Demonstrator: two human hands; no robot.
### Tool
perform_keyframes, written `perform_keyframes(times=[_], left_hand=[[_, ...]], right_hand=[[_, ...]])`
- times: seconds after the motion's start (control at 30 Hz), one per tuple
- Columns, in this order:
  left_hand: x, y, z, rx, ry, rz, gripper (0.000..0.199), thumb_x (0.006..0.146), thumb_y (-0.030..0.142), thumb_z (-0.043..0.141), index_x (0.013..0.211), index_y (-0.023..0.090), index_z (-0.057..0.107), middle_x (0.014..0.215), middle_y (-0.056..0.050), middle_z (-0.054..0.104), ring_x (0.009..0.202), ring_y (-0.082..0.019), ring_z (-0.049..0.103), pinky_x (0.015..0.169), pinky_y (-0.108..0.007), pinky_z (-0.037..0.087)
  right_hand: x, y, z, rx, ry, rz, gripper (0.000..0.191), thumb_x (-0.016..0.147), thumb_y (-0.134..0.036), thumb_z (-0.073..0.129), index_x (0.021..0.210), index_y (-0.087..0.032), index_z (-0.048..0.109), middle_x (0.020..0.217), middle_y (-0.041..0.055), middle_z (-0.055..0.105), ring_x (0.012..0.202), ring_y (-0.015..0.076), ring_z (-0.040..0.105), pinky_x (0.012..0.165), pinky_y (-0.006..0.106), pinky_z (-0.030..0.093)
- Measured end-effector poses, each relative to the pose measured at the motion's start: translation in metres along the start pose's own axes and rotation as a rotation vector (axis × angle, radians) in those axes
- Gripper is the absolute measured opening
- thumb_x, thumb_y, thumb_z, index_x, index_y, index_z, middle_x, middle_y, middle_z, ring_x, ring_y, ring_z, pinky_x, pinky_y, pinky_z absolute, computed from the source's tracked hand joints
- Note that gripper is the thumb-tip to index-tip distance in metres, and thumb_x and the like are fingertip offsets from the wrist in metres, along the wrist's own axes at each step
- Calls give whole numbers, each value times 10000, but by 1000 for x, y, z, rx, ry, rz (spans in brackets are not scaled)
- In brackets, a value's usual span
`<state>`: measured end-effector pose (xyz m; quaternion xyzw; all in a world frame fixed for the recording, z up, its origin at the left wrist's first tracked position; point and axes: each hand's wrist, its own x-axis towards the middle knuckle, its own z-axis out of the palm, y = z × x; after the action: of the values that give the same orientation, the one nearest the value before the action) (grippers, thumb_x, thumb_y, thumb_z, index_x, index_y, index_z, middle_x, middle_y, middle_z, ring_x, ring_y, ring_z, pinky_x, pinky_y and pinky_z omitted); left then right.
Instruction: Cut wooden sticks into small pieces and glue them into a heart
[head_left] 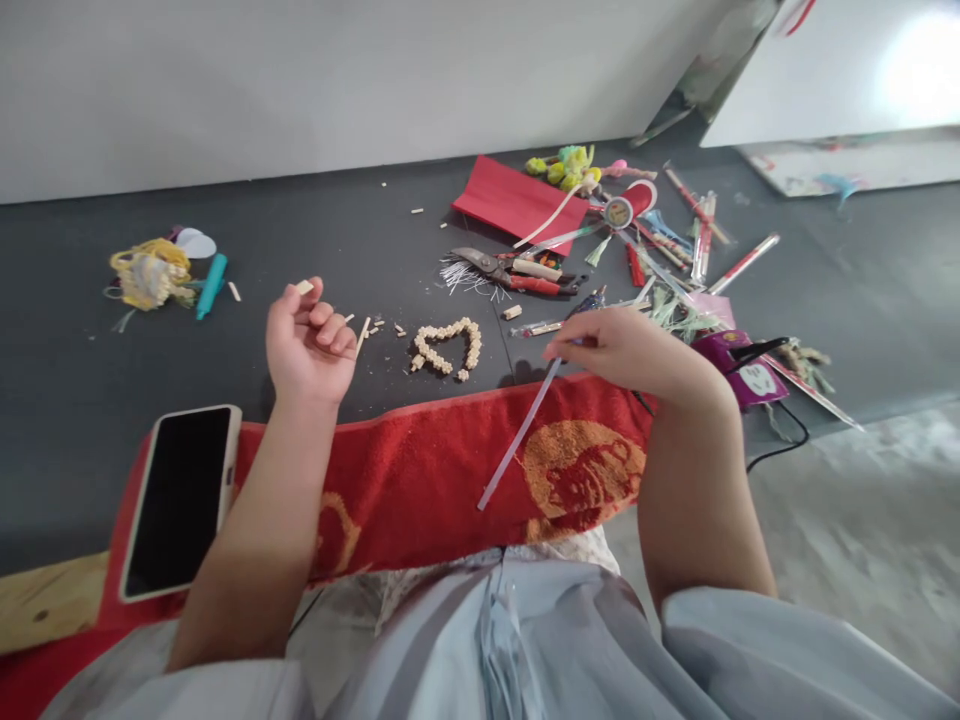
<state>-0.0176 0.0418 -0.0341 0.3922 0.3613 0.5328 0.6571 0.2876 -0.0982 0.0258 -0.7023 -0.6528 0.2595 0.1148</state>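
My left hand (311,345) is raised over the table, palm up. Its thumb and index finger pinch a small pale wooden piece (304,287). My right hand (619,345) is bent at the wrist, its fingers closed at the upper end of a long translucent glue stick (517,437). The stick slants down over a red towel (427,480). A dark blue object (592,300) shows just beyond the right hand, mostly hidden. Between the hands lies a heart-shaped loop of pale beads (472,340), with a gap at its lower side. Small pale stick pieces (379,325) lie beside it.
Pruning shears (517,275) with red handles lie near red paper (510,200). Wrapped sticks and tassels (675,300) crowd the right, with a purple box (739,370) and black cables. Yellow cord (154,272), a teal marker (212,286) and a phone (180,500) are left.
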Motion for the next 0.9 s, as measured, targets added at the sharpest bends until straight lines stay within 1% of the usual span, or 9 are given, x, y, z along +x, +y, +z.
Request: perform_keyframes(times=[0.03,0.1,0.17,0.23,0.37,0.47,0.63,0.77,0.9], left_hand=[[0,-1,0,2,-16,-1,180,746,491,720,755,311,722,524,36,395,442,-74,246,413,-280,243],[-1,-3,2,-15,-27,-9,184,737,492,734,758,309,725,529,38,391,444,-69,245,419,-278,232],[-2,-4,6,-16,-34,-22,189,729,494,737,754,307,726,533,35,397,446,-69,244,423,-280,224],[-4,-4,9,13,-57,-30,202,730,505,730,743,303,722,534,31,406,447,-73,248,426,-284,224],[-8,-4,18,2,-68,-60,224,675,488,782,746,286,715,524,41,416,442,-65,258,413,-259,222],[-13,-4,27,-47,-31,-113,228,649,437,810,737,250,714,517,59,432,426,-42,272,390,-220,225],[-20,-6,38,-17,-71,-154,181,734,358,788,733,198,705,502,76,448,396,-20,337,373,-180,247],[-23,-9,39,-23,-133,-172,211,682,345,827,731,167,723,497,74,474,385,-17,368,359,-169,252],[-23,-11,38,-23,-165,-191,208,659,324,834,735,160,731,497,65,491,389,-26,384,351,-173,248]], right_hand=[[-2,6,-1,-32,91,33,237,847,-263,550,846,-213,782,952,55,778,862,234,690,797,364,491],[-7,18,-3,-74,191,91,306,814,-195,551,1015,-201,781,1084,97,743,922,255,678,836,389,495],[-14,28,-6,-96,218,175,456,800,-184,573,1235,-189,707,1186,133,695,879,248,670,817,396,510],[-23,36,-6,-146,216,251,505,814,-249,623,1312,-172,654,1179,149,681,852,251,665,823,406,519],[-36,43,6,-408,191,293,487,876,-432,625,1277,-160,663,1083,163,678,1025,326,637,880,429,501],[-36,44,21,-519,196,336,477,895,-487,598,1219,-145,669,1087,179,676,1026,342,636,882,431,487],[-26,42,37,-540,224,353,443,928,-426,567,1222,-100,636,1120,219,692,1058,356,648,903,430,468],[-23,40,39,-610,233,331,360,957,-336,509,1141,-55,635,1124,236,692,1077,351,644,945,421,459],[-31,36,37,-577,292,355,371,969,-326,484,1175,-41,601,1155,253,671,1089,360,640,944,432,472]])
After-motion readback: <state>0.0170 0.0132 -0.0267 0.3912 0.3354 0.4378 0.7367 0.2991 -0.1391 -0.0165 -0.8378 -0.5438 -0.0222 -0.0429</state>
